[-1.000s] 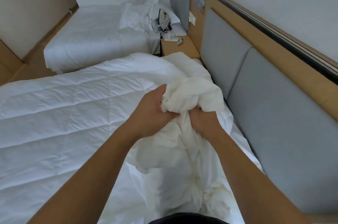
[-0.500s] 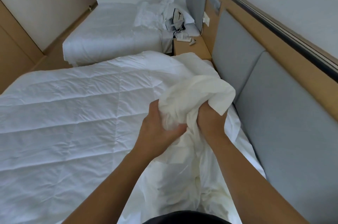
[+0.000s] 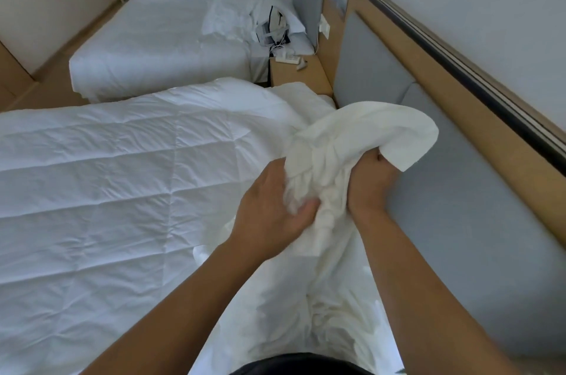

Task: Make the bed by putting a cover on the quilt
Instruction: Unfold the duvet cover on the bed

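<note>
We see the white quilt [image 3: 107, 190] spread flat over the near bed, reaching the left edge of the view; its far edge falls toward a strip of wooden floor [image 3: 46, 92]. On the right the grey padded headboard [image 3: 474, 236] runs close along the bed's side, leaving little room there. Beyond the floor strip stands the 2nd bed [image 3: 159, 46], with crumpled linen at its head. The cream cover [image 3: 361, 135] is heaped between quilt and headboard, 1 gathered fold raised and its loose corner hanging near the padding. A small nightstand [image 3: 301, 75] fills the gap between the 2 beds at the wall. Our left hand [image 3: 269, 209] grips the bunch from the left, thumb pressed into the cloth; our right hand [image 3: 367, 184] clutches it from the right, fingers curled under the fold
</note>
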A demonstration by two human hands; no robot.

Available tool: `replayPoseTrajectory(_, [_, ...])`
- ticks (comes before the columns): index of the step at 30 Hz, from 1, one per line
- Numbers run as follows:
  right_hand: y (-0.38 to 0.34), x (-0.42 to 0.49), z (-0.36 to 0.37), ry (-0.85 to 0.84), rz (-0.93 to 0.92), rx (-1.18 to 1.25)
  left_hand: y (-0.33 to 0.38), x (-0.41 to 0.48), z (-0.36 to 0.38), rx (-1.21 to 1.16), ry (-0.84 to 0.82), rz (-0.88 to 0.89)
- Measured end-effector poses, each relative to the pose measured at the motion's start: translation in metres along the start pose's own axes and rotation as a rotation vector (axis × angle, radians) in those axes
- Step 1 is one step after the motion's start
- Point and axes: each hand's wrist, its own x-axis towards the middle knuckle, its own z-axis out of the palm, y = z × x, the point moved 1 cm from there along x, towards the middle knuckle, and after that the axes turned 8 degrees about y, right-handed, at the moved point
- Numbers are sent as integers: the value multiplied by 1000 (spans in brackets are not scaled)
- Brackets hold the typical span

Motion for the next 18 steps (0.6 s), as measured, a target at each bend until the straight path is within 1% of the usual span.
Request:
replayPoseTrajectory(1, [1,5,1,33,14,8,-7,-7,3,-47,-124,-59])
replayPoseTrajectory(2, [5,9,0,68,25,-5,-14,-16,7,-53,-235,-77])
replayPoseTrajectory(3, [8,12,-2,79,35,-16,-21,-25,10,-31,-320,-76])
replayPoseTrajectory(4, [10,14,-5,90,27,-45,-27,-32,14,4,-356,-71])
replayPoseTrajectory(5, [12,15,-7,85,9,-84,-30,-37,17,22,-346,-74])
replayPoseTrajectory(9, [14,28,-16,15,-13,-185,-29,-29,21,10,-129,6])
replayPoseTrajectory(10, [13,32,-25,46,-21,-214,-27,-22,21,16,-89,31])
replayPoseTrajectory(11, [12,35,-35,120,-27,-238,-26,-16,22,28,-59,51])
replayPoseTrajectory(12, [6,29,-48,218,14,-262,-24,-11,22,44,-41,59])
replayPoseTrajectory(13, [4,17,-61,272,91,-304,-21,-8,24,63,-30,63])
replayPoseTrajectory(14, [1,0,-72,232,186,-363,-18,-6,27,85,-26,68])
replayPoseTrajectory(15, [-1,-20,-79,73,278,-438,-15,-6,30,105,-21,78])
replayPoseTrajectory(17, [-12,-56,-80,-345,390,-521,-8,-10,38,127,-6,102])
replayPoseTrajectory(18, [-16,-63,-75,-454,419,-507,-5,-13,42,130,7,117])
